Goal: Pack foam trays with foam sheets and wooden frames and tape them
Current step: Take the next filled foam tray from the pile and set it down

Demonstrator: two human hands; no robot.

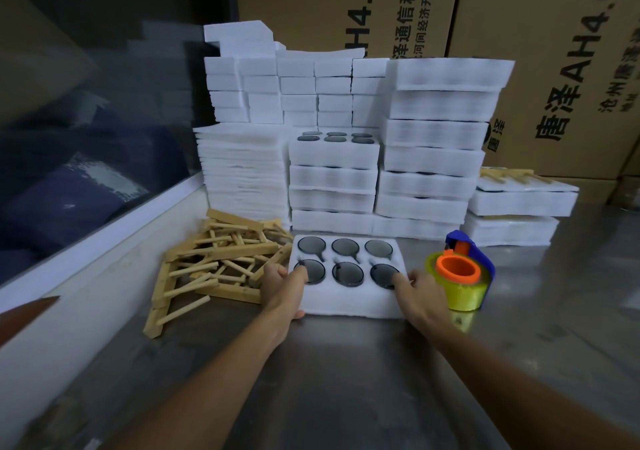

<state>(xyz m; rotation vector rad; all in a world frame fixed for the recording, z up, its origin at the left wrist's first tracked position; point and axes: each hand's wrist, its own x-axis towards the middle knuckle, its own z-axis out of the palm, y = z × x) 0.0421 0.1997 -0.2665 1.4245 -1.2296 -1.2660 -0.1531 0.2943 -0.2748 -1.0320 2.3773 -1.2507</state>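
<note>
Steel worktop (pixel 346 380) fills lower half of frame, w/ brown cardboard cartons (pixel 540 68) printed in black text across the top right and a dark glass panel (pixel 86 120) w/ white sill at left.

Biggest mass: white foam stacks, centre frame. Foam blocks (pixel 294 85) piled at upper centre; thin foam sheets (pixel 242 172) stacked below them at centre-left; filled foam trays in two columns, shorter one (pixel 332 179) at centre w/ dark discs showing on top, taller one (pixel 436 144) just right of it. Further right, two finished packs (pixel 519 207) stacked, a wooden frame lying on the top one.

Left of centre, low: loose heap of wooden frames (pixel 214 266), tangled, resting on the worktop and touching the sheet stack's base.

Centre, just below the stacks: the working foam tray (pixel 346 297), flat on the worktop, six round pockets in 2 rows of 3, each w/ a dark disc (pixel 347 274) in it. No sheet or frame on it yet.

Right of tray, just beside it: tape dispenser (pixel 460 273), blue body, orange core, yellow-green tape roll.

Hands: left hand (pixel 282 285) grips tray's left edge, thumb on top by the lower-left pocket, fingers curled under the side. Right hand (pixel 415 290) grips the right edge, thumb on top near the lower-right pocket, rest of fingers wrapped round the side. Both forearms come in from the bottom of frame.
</note>
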